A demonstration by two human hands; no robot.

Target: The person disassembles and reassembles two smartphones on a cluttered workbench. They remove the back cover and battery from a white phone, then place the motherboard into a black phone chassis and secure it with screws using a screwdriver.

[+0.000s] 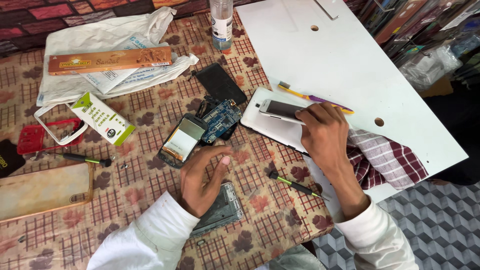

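My right hand (pixel 325 132) grips a small white phone (pixel 280 109) with a dark screen, held over a larger white phone (pixel 262 124) that lies flat. My left hand (pixel 200 182) hovers with fingers apart and holds nothing; its wrist rests over a grey phone frame (pixel 222 210). Just beyond its fingertips lies an opened phone (pixel 182 141) with a blue circuit board (pixel 220 120) folded out. A black panel (pixel 220 84) lies behind that. A green-and-black screwdriver (pixel 295 185) lies between my two hands.
A toothbrush (pixel 315 98) and a checked cloth (pixel 387 160) lie on a white board (pixel 340 60). A clear bottle (pixel 221 22) stands at the back. At left are a plastic bag (pixel 100 37), a long brown box (pixel 110 60), a small white-and-green box (pixel 102 118), a red case (pixel 37 137), a second screwdriver (pixel 82 159) and an orange-rimmed case (pixel 42 190).
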